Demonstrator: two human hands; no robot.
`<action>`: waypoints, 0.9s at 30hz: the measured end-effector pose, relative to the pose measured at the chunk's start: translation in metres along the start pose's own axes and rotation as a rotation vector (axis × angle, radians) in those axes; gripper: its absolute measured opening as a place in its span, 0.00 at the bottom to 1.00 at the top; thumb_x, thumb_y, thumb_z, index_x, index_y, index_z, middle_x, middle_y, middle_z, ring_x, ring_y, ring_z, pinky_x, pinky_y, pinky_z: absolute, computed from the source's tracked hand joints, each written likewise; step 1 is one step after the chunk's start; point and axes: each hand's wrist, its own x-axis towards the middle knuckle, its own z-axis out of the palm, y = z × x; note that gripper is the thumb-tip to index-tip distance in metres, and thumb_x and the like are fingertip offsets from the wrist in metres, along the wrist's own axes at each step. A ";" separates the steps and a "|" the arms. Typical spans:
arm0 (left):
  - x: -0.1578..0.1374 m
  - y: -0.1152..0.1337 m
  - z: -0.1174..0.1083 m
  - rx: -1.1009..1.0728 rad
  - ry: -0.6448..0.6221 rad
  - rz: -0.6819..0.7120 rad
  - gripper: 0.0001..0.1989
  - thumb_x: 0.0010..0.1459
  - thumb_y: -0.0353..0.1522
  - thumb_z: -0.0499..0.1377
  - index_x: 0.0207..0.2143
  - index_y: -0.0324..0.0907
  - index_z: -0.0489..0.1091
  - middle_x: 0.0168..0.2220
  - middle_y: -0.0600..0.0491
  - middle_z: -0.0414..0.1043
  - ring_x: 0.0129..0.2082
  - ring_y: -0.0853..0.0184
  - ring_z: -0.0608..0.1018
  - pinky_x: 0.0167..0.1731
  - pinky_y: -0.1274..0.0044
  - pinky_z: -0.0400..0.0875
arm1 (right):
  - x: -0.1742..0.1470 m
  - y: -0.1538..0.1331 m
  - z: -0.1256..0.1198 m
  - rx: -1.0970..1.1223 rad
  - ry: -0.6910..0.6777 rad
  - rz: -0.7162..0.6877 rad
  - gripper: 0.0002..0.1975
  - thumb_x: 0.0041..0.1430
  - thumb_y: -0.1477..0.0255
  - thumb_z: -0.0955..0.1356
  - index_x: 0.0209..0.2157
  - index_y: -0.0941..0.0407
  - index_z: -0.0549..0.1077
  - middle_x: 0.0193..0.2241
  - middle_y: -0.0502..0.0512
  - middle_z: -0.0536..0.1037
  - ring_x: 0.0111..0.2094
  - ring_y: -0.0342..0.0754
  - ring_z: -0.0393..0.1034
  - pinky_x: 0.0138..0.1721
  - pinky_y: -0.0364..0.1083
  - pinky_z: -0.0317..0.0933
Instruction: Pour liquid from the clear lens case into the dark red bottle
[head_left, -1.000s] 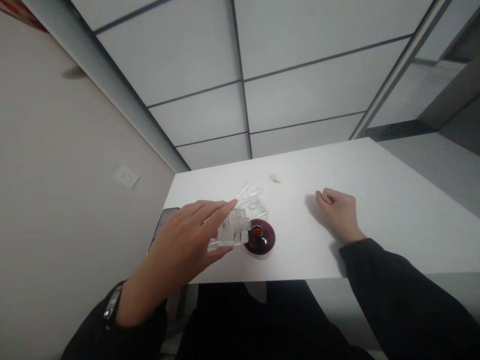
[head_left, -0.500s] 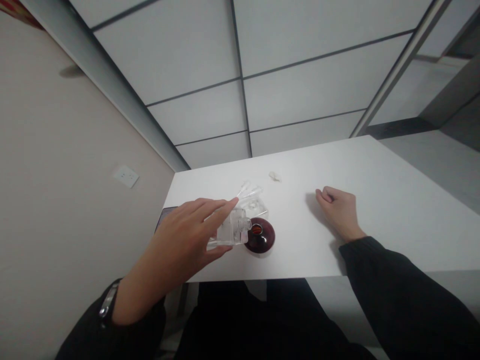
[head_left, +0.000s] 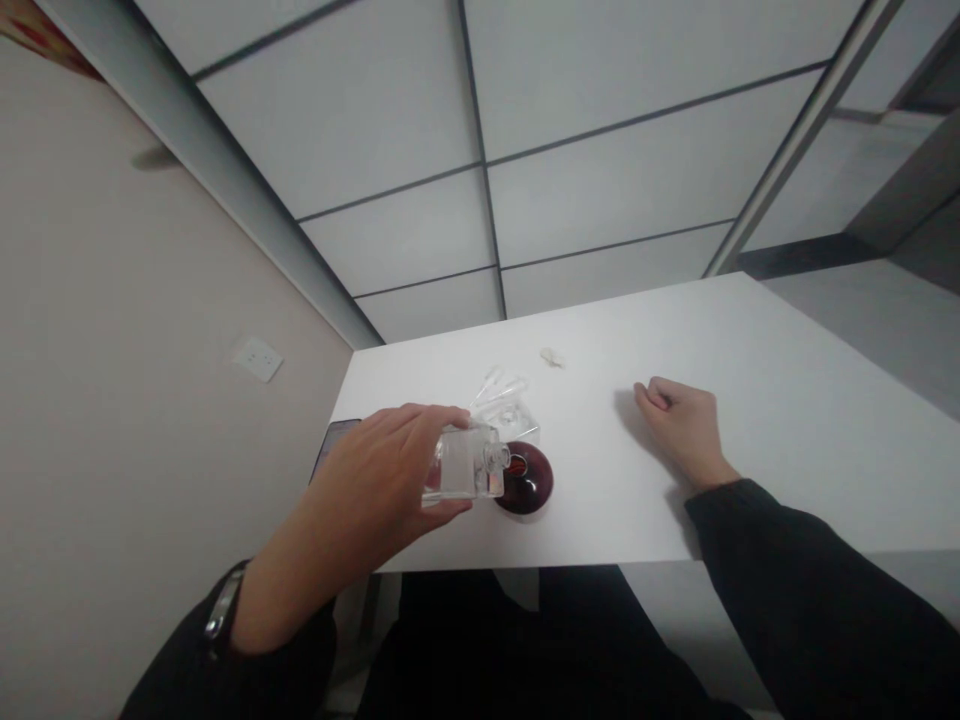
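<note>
My left hand [head_left: 397,465] is wrapped round a clear square glass bottle [head_left: 459,465], thumb below and fingers above. The bottle is tipped on its side, its uncapped neck pointing right. That neck overlaps the mouth of a dark red, round, squat vase [head_left: 529,485] standing on the table; whether the two touch I cannot tell. My right hand [head_left: 681,425] rests on the table to the right as a loose fist, with nothing visible in it.
Behind the bottle lies clear plastic packaging [head_left: 517,415] on the white table [head_left: 600,400]. A small pale scrap [head_left: 553,357] sits farther back. Partly behind my left hand is a dark phone-like slab [head_left: 336,438]. A wall with a socket [head_left: 259,358] borders the left side.
My left hand has shifted the bottle slightly right, so its neck now reaches farther over the vase mouth. The right hand stays in its fist, and the view has tilted a little.
</note>
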 end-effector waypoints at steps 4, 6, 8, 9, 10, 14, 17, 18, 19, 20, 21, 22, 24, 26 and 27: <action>0.001 0.000 -0.002 -0.028 -0.020 0.004 0.31 0.50 0.34 0.77 0.55 0.43 0.70 0.53 0.45 0.81 0.52 0.51 0.83 0.50 0.61 0.78 | 0.000 0.001 0.001 0.001 0.004 -0.010 0.22 0.61 0.61 0.64 0.21 0.51 0.47 0.16 0.44 0.48 0.21 0.41 0.44 0.27 0.47 0.44; 0.000 0.000 -0.002 -0.031 -0.017 0.010 0.31 0.49 0.33 0.77 0.54 0.43 0.70 0.53 0.45 0.81 0.52 0.51 0.83 0.50 0.61 0.78 | 0.000 0.002 0.002 0.002 0.007 -0.015 0.22 0.61 0.61 0.64 0.21 0.51 0.47 0.16 0.44 0.48 0.21 0.41 0.44 0.26 0.47 0.44; 0.000 0.001 -0.003 -0.029 -0.016 0.010 0.31 0.49 0.32 0.77 0.54 0.43 0.70 0.53 0.46 0.81 0.52 0.51 0.83 0.50 0.60 0.78 | 0.001 0.002 0.002 0.002 0.006 -0.019 0.22 0.61 0.61 0.63 0.21 0.51 0.47 0.16 0.44 0.48 0.21 0.41 0.44 0.26 0.47 0.44; 0.001 0.001 -0.003 -0.027 -0.019 0.010 0.31 0.49 0.32 0.77 0.54 0.43 0.71 0.53 0.46 0.81 0.52 0.51 0.83 0.50 0.60 0.78 | 0.001 0.003 0.002 0.001 0.006 -0.021 0.23 0.61 0.60 0.63 0.21 0.51 0.47 0.16 0.44 0.47 0.21 0.41 0.44 0.26 0.47 0.44; 0.001 0.001 -0.003 -0.024 -0.019 0.008 0.31 0.49 0.33 0.77 0.54 0.43 0.71 0.52 0.46 0.82 0.52 0.51 0.83 0.50 0.60 0.78 | 0.001 0.003 0.003 0.000 0.005 -0.021 0.23 0.61 0.60 0.64 0.21 0.51 0.47 0.16 0.44 0.47 0.21 0.41 0.43 0.26 0.47 0.44; 0.001 0.001 -0.004 -0.022 -0.029 0.008 0.30 0.50 0.33 0.76 0.54 0.43 0.70 0.51 0.46 0.82 0.51 0.51 0.83 0.49 0.61 0.78 | 0.000 0.004 0.003 -0.005 0.006 -0.021 0.22 0.62 0.61 0.63 0.21 0.51 0.47 0.16 0.44 0.47 0.21 0.41 0.44 0.26 0.47 0.44; 0.001 0.001 -0.004 -0.024 -0.030 0.007 0.31 0.50 0.34 0.76 0.54 0.44 0.70 0.50 0.47 0.82 0.51 0.51 0.83 0.49 0.62 0.78 | 0.000 0.004 0.003 -0.009 0.007 -0.026 0.22 0.61 0.61 0.64 0.21 0.51 0.47 0.16 0.44 0.47 0.21 0.41 0.44 0.26 0.47 0.44; 0.001 0.001 -0.004 -0.024 -0.027 0.008 0.31 0.50 0.34 0.76 0.54 0.44 0.70 0.51 0.47 0.82 0.51 0.52 0.83 0.49 0.62 0.78 | 0.000 0.004 0.003 -0.009 0.008 -0.027 0.22 0.61 0.61 0.64 0.21 0.51 0.47 0.16 0.44 0.47 0.21 0.41 0.44 0.26 0.47 0.44; 0.001 0.001 -0.004 -0.023 -0.022 0.013 0.31 0.50 0.34 0.76 0.54 0.44 0.70 0.51 0.47 0.82 0.51 0.52 0.83 0.49 0.62 0.78 | 0.000 0.004 0.003 -0.010 0.009 -0.028 0.22 0.62 0.61 0.64 0.21 0.51 0.47 0.16 0.44 0.47 0.21 0.41 0.44 0.26 0.47 0.44; 0.001 0.001 -0.004 -0.021 -0.019 0.021 0.31 0.50 0.34 0.76 0.54 0.44 0.70 0.51 0.47 0.82 0.51 0.52 0.83 0.49 0.62 0.78 | 0.000 0.004 0.003 -0.010 0.009 -0.028 0.22 0.62 0.61 0.64 0.21 0.51 0.47 0.16 0.44 0.48 0.21 0.41 0.44 0.26 0.47 0.44; 0.001 0.001 -0.004 -0.019 -0.014 0.028 0.31 0.50 0.34 0.76 0.54 0.44 0.70 0.51 0.47 0.82 0.50 0.52 0.83 0.48 0.62 0.78 | 0.000 0.004 0.003 -0.010 0.009 -0.029 0.22 0.62 0.61 0.64 0.21 0.51 0.47 0.16 0.44 0.48 0.21 0.41 0.44 0.26 0.47 0.44; 0.001 0.000 -0.003 -0.016 -0.012 0.034 0.31 0.50 0.34 0.76 0.55 0.44 0.70 0.51 0.47 0.82 0.50 0.52 0.83 0.48 0.62 0.78 | 0.000 0.004 0.003 -0.010 0.008 -0.030 0.22 0.62 0.61 0.64 0.21 0.51 0.47 0.16 0.44 0.47 0.21 0.41 0.44 0.26 0.47 0.44; 0.001 0.000 -0.004 -0.007 -0.013 0.040 0.31 0.50 0.34 0.76 0.55 0.44 0.69 0.50 0.47 0.82 0.50 0.52 0.83 0.47 0.62 0.78 | 0.000 0.004 0.003 -0.011 0.008 -0.029 0.22 0.62 0.61 0.63 0.21 0.51 0.47 0.16 0.44 0.47 0.20 0.41 0.44 0.26 0.47 0.44; 0.001 0.000 -0.004 0.001 -0.020 0.042 0.31 0.50 0.34 0.77 0.54 0.44 0.69 0.50 0.46 0.82 0.50 0.52 0.83 0.48 0.62 0.78 | 0.000 0.004 0.003 -0.011 0.008 -0.029 0.22 0.62 0.62 0.63 0.21 0.51 0.47 0.16 0.44 0.48 0.21 0.41 0.44 0.26 0.47 0.44; 0.001 0.000 -0.005 0.006 -0.021 0.044 0.31 0.50 0.34 0.77 0.54 0.44 0.69 0.50 0.46 0.82 0.50 0.52 0.83 0.48 0.62 0.78 | 0.000 0.004 0.003 -0.011 0.008 -0.029 0.22 0.62 0.62 0.63 0.21 0.51 0.47 0.16 0.44 0.48 0.21 0.41 0.44 0.26 0.47 0.44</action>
